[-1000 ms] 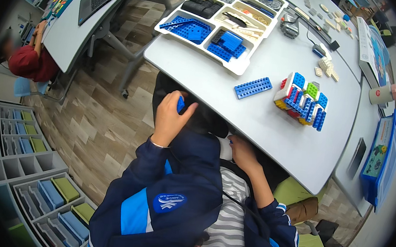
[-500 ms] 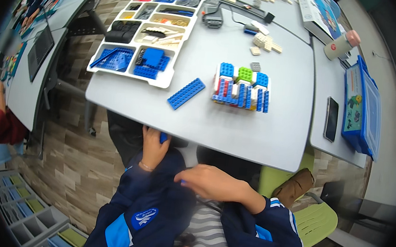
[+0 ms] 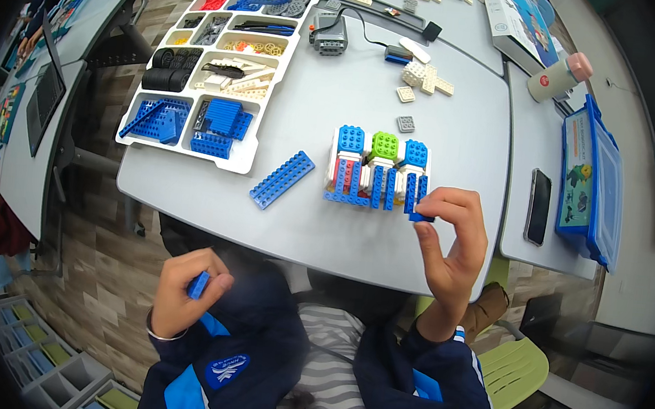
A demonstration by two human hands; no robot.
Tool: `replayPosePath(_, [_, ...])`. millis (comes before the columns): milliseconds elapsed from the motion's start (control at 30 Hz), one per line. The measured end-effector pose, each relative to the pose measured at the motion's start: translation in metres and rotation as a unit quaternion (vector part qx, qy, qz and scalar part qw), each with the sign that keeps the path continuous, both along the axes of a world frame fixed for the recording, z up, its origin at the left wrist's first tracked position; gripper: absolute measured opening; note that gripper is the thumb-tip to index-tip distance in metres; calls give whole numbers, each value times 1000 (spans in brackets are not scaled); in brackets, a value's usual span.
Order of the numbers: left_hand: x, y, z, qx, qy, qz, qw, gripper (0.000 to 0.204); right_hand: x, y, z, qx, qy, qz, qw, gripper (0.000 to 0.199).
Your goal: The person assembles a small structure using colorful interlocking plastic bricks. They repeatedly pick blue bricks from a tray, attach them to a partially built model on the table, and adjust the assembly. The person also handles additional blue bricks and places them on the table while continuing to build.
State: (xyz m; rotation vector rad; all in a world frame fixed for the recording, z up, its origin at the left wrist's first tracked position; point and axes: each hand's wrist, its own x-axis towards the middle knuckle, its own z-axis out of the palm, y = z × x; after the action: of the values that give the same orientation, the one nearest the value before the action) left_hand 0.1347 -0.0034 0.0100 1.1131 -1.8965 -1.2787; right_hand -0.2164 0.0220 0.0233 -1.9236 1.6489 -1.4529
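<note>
Two grips, one multicoloured brick assembly (image 3: pixel 377 184) on the counter (image 3: pixel 308 238).
Right hand (image 3: pixel 455 252): thumb and forefinger pinched on a small blue piece (image 3: pixel 422 218) at the assembly's near right corner — cannot tell whether the piece is attached. Left hand (image 3: pixel 184 289): fingers curled round a blue brick (image 3: pixel 197 284), above the lap, off the counter's near edge. Blue studded plate (image 3: pixel 282 180) lies left of the assembly — apart from it; white sorting tray (image 3: pixel 235 166) farther left.
</note>
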Motion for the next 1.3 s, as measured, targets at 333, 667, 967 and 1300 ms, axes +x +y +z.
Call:
replayPosePath(333, [-117, -45, -23, 55, 165, 113, 978, 35, 0, -36, 7, 40, 75, -58, 995, 26])
replayPosePath(667, [-131, -49, -48, 25, 134, 51, 989, 30, 14, -50, 5, 98, 112, -65, 987, 25])
replayPosePath(967, [-134, -48, -55, 44, 136, 21, 990, 31, 14, -54, 10, 152, 69, -49, 985, 21])
replayPosePath(1300, [-116, -34, -38, 59, 192, 135, 970, 35, -9, -47, 6, 85, -32, -72, 993, 24])
